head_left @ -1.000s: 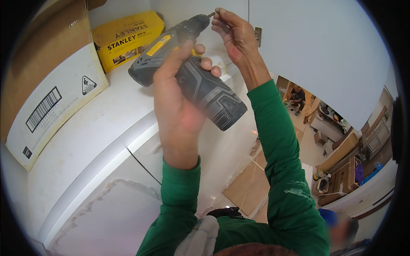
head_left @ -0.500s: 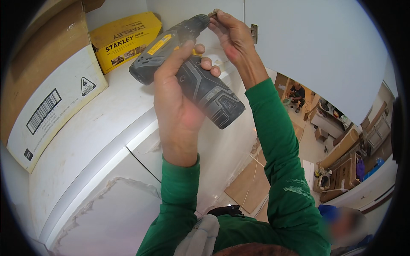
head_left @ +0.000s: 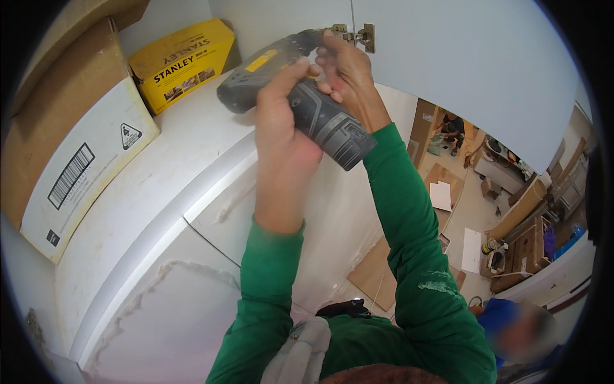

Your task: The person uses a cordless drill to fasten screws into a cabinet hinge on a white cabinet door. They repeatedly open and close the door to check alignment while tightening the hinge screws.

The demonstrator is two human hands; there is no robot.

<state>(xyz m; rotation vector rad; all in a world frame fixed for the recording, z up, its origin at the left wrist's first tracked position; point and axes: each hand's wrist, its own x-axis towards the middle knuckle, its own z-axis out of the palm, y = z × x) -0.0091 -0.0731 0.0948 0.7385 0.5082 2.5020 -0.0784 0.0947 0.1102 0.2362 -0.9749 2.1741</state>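
A person's left hand [head_left: 281,125] is gripping a dark drill [head_left: 329,125] by its handle over a white surface [head_left: 160,153]. The right hand [head_left: 348,67] is curling its fingers at the drill's front end, near a metal hinge [head_left: 366,38] by a pale door [head_left: 467,77]; whether they are pinching anything, one cannot tell. A yellow box [head_left: 185,67] is resting behind; far off, a co-worker [head_left: 453,128] is sitting low.

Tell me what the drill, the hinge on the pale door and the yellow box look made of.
Drill: probably matte dark plastic, with moulded contours on its lower end.
Hinge: apparently metal, given its dull silvery shine.
Yellow box: likely printed cardboard, with flat panels and creased edges; any coating is unclear.
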